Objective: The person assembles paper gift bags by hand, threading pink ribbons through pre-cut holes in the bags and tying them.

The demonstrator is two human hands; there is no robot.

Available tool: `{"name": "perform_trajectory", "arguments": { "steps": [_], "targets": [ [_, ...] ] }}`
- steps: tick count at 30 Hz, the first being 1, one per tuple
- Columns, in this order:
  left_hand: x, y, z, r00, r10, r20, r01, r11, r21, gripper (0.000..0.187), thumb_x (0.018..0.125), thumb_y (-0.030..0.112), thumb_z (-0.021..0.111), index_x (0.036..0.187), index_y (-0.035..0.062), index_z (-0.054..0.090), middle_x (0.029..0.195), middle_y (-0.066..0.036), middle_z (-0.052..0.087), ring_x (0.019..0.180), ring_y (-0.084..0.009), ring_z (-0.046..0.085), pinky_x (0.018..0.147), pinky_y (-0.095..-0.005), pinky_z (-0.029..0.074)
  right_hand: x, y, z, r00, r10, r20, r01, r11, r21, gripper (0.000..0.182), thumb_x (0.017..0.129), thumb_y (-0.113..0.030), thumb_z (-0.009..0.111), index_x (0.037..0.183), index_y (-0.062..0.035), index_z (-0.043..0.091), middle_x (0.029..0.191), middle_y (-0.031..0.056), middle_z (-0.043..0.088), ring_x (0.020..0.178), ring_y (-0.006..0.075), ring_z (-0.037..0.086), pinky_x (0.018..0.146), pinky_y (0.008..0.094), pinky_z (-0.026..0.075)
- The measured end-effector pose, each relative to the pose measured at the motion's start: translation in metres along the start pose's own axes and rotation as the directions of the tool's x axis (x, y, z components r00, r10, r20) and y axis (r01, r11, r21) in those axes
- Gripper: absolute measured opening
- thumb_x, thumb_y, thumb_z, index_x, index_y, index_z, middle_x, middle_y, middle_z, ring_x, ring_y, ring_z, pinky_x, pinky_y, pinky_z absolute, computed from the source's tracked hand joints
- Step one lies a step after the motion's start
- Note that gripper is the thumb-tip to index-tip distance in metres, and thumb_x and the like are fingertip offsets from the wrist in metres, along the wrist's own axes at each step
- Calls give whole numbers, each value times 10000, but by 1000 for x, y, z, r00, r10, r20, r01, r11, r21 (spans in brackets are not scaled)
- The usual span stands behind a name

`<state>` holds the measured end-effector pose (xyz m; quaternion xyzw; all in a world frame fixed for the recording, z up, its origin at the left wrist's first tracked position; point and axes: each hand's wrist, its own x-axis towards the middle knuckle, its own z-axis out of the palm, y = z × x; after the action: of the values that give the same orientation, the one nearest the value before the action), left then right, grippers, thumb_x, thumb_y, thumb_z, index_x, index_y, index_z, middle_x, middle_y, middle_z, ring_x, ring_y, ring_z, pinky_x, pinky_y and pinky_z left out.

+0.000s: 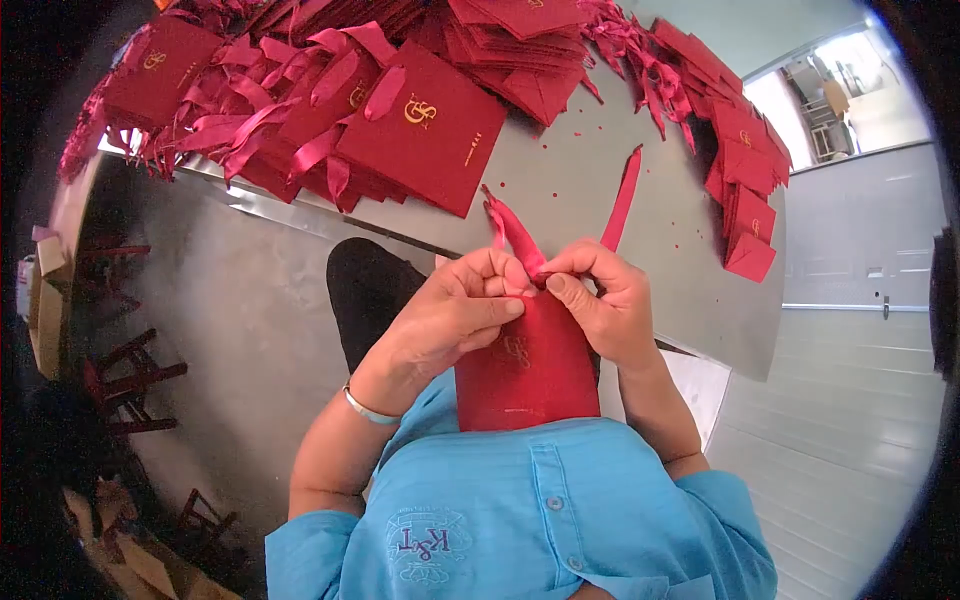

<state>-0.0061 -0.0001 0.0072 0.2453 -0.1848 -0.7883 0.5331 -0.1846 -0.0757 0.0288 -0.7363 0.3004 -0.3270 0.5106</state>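
Note:
A red paper bag with a gold emblem rests against my lap and the front of my blue shirt. At its top edge, my left hand is closed, thumb and fingers pinching the bag's rim. My right hand is closed in a pinch on a pink-red ribbon at the same edge. One loose ribbon end stretches over the table beyond my right hand. My fingertips hide the exact spot where ribbon and bag meet.
On the grey table lies a pile of red bags with ribbon handles at left. Flat red bags are stacked behind, and more bags line the right edge. Small red scraps dot the tabletop. Dark red stools stand at left.

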Motion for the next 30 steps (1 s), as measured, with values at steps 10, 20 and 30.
{"name": "perform_trajectory", "arguments": {
  "steps": [10,20,30],
  "targets": [
    [1,-4,7,989,10,-150,9,992,124,254,758,-93,604,937,63,513,870,-1,578,536,-3,448,403,-145,293,-4,2,7,999,-10,-41,8,999,-38,38,837,7,626,874,14,621,824,46,598,779,125,542,705,237,427],
    [2,-10,15,964,94,-250,-7,944,330,219,755,-58,619,915,59,524,776,26,544,536,-3,441,416,-153,302,-5,1,5,997,-47,-68,42,997,-72,56,832,3,630,885,14,618,814,50,588,748,130,525,687,251,423],
    [6,-20,13,935,301,-186,-51,637,769,87,788,32,659,842,13,594,730,30,571,641,-9,495,534,-167,398,1,-15,-5,908,-417,31,383,799,-464,116,764,18,677,868,-14,637,824,86,606,757,211,558,685,294,446]
  ]
}}
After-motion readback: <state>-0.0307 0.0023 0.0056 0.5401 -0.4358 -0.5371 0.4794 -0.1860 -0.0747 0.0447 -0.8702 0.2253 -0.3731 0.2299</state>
